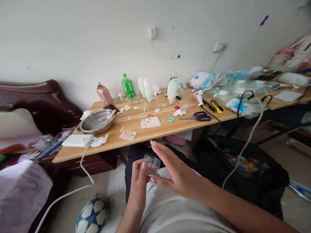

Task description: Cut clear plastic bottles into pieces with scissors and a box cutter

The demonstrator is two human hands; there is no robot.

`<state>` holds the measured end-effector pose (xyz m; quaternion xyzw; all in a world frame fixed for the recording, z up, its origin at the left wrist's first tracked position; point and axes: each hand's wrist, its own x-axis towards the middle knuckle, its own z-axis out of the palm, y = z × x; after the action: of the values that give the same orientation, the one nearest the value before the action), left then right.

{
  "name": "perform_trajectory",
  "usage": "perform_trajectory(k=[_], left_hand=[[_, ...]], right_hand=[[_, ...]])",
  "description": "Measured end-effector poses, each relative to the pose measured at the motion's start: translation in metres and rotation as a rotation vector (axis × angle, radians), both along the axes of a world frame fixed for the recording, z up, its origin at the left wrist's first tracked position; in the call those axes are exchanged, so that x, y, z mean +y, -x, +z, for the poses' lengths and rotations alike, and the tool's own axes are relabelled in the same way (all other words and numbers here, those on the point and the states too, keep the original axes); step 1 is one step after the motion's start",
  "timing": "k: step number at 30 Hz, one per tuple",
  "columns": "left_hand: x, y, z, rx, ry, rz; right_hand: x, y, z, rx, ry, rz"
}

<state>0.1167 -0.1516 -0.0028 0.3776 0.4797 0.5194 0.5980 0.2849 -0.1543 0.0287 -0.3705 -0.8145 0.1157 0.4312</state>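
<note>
In my lap, below the table edge, my left hand [139,179] grips a clear plastic piece [152,164] that looks like the cut-off bottom of a bottle. My left thumb presses on its near side. My right hand [176,171] is beside it on the right, fingers stretched out and thumb apart. The right thumb is close to the piece's lower edge; whether it touches I cannot tell. On the wooden table [114,139] beyond lie scissors [198,116], a white glue gun [199,98], a yellow-black utility knife [217,106] and several bottle caps, including a teal cap [171,119].
A metal bowl [91,121] and a white power bank [77,141] with a trailing cable stand on the left. White bottle shapes [172,91] and a green bottle [128,86] stand at the back. A black bag [264,181] is at right, a ball [92,215] on the floor.
</note>
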Motion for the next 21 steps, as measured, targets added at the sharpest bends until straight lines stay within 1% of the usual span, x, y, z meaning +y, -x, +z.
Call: perform_trajectory(k=[3, 5, 7, 8, 11, 13, 15, 18, 21], left_hand=[[-0.003, 0.000, -0.002, -0.027, -0.049, -0.087], [-0.004, -0.001, -0.005, -0.077, -0.060, -0.124], [-0.004, -0.004, -0.008, -0.168, -0.006, -0.112], [-0.003, -0.007, -0.010, -0.232, 0.040, -0.094], [-0.004, -0.016, -0.014, -0.402, 0.149, -0.027], [-0.006, -0.022, -0.014, -0.432, 0.150, 0.044], [-0.008, -0.026, -0.013, -0.413, 0.112, 0.098], [-0.009, -0.026, -0.011, -0.358, 0.064, 0.077], [-0.001, -0.021, -0.009, -0.375, 0.041, 0.061]], right_hand=[[0.017, 0.004, -0.006, -0.001, 0.094, 0.094], [0.023, 0.007, -0.010, -0.014, 0.157, 0.178], [0.023, 0.012, -0.015, -0.026, 0.179, 0.246], [0.022, 0.015, -0.018, -0.019, 0.180, 0.258], [0.017, 0.023, -0.026, 0.049, 0.172, 0.236], [0.014, 0.025, -0.030, 0.097, 0.166, 0.239], [0.012, 0.026, -0.032, 0.136, 0.181, 0.241], [0.007, 0.027, -0.036, 0.241, 0.245, 0.216], [0.003, 0.030, -0.044, 0.458, 0.323, 0.131]])
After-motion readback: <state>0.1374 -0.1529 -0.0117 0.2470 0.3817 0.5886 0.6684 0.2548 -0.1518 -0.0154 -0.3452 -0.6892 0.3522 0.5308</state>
